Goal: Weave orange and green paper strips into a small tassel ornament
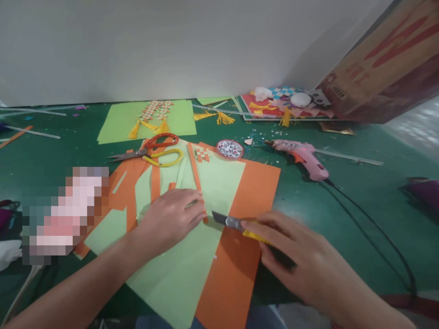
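My right hand [288,249] is wrapped round a yellow utility knife [255,235], its dark blade pointing left over the papers. My left hand [174,214] has its fingers pressed together on the lower part of a narrow orange paper strip [195,167]. The blade tip lies just right of that strip's lower end; whether it touches the paper I cannot tell. Under both hands is a pale green sheet [171,278], overlapping an orange sheet [229,269]. A small woven orange-and-white paper piece [202,154] lies beyond the strip.
Scissors [151,151] with red and yellow handles lie on paper scraps. A pink glue gun [303,157] with a black cord rests at the right. Near it is a round dish of small pieces [229,149]. Tasselled woven bookmarks [156,112] lie behind; a brown bag [384,68] stands back right.
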The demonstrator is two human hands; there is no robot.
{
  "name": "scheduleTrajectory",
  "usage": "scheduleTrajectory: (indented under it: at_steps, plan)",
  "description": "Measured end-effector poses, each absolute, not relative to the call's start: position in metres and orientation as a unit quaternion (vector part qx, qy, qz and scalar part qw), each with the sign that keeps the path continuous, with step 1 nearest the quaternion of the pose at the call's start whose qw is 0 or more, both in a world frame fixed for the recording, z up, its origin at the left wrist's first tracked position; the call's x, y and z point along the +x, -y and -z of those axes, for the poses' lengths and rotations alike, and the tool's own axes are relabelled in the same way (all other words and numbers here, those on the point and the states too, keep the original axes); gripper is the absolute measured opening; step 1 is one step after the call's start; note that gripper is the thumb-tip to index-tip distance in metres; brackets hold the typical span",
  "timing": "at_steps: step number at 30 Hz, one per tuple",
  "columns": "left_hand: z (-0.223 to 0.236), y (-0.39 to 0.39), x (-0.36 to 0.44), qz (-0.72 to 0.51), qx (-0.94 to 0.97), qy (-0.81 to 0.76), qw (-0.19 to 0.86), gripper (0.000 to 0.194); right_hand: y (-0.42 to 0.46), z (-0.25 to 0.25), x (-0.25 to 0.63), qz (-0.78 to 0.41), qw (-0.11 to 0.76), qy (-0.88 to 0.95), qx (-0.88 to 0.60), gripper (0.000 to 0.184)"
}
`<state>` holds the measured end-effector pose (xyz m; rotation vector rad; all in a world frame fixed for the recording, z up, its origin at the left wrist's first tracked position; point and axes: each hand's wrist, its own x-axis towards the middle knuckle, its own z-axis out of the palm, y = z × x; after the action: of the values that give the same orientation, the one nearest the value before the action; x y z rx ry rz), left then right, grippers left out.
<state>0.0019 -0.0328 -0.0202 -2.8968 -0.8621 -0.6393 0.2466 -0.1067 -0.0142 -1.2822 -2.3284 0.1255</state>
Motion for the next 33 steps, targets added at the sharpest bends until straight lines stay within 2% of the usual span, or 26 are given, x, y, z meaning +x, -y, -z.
scheduleTrajectory:
  at_steps: [15,33]
  plan:
    - [0.021,0.034,0.002,0.204,-0.935,0.291,0.005,0.02,0.119,0.014,0.233,0.011,0.192,0.867,-0.46,0.032]
    - [0.019,0.034,0.005,0.209,-0.94,0.269,-0.026,0.023,0.13,0.011,0.211,0.059,0.194,0.879,-0.432,0.041]
